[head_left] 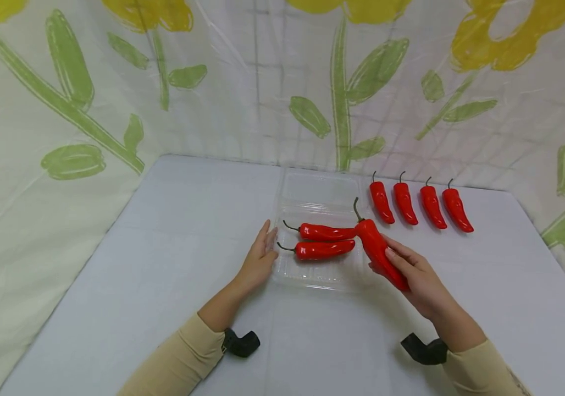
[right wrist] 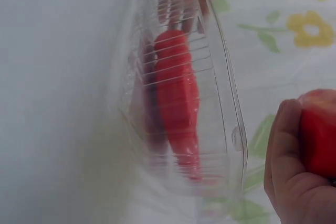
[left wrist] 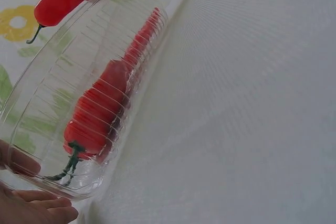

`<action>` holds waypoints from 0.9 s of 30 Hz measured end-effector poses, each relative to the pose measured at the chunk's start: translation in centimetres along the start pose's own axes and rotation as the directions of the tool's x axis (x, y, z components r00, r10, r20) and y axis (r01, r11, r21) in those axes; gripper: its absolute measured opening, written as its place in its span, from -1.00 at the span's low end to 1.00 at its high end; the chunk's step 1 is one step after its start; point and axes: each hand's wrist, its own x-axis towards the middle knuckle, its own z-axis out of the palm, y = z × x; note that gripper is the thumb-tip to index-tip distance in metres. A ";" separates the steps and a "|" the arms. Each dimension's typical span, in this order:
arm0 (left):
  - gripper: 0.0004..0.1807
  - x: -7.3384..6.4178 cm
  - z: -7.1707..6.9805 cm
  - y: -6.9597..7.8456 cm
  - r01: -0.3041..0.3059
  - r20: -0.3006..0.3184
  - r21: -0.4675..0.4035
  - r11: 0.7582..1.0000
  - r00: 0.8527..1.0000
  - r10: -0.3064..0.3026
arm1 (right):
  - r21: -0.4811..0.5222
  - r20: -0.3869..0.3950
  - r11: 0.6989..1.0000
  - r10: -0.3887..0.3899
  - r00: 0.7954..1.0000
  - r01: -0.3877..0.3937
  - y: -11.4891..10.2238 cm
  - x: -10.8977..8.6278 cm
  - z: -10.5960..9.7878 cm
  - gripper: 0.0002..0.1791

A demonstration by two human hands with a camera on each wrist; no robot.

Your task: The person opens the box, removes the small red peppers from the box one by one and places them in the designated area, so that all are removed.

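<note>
In the head view a clear plastic container (head_left: pixel 319 283) lies on the table with its lid folded back. Two red chili peppers (head_left: pixel 324 250) lie side by side in it, their green stems to the left. My left hand (head_left: pixel 255 261) holds the container's left rim, thumb at the edge and fingers just outside; one finger shows through the plastic in the left wrist view. A third red pepper (head_left: pixel 380 253) is gripped by my right hand (head_left: pixel 416 275), tilted with its stem up and away. Its upper end overlaps the container's right side in the head view.
Several more red peppers (head_left: pixel 431 206) lie in a row at the back right of the white table (head_left: pixel 178 247). Behind the table hangs a pale cloth (head_left: pixel 223 121) printed with yellow flowers and green leaves. Black wrist mounts (head_left: pixel 243 344) sit by both beige sleeves.
</note>
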 end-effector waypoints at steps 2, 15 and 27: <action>-0.25 0.0 0.0 0.0 0.000 0.000 -0.002 1.000 1.000 0.000 | 0.046 -0.011 0.999 0.015 1.000 -0.014 0.1 0.0 -0.2 -0.37; -0.24 0.1 0.0 -0.2 0.010 -0.004 0.010 1.000 1.000 -0.010 | 0.245 -0.033 0.957 0.167 0.985 -0.154 0.6 0.0 -1.9 -0.29; -0.23 0.1 0.0 -0.1 0.014 -0.002 -0.005 1.000 1.000 -0.014 | 0.310 -0.064 0.921 0.269 0.961 -0.237 1.4 1.1 -3.4 -0.15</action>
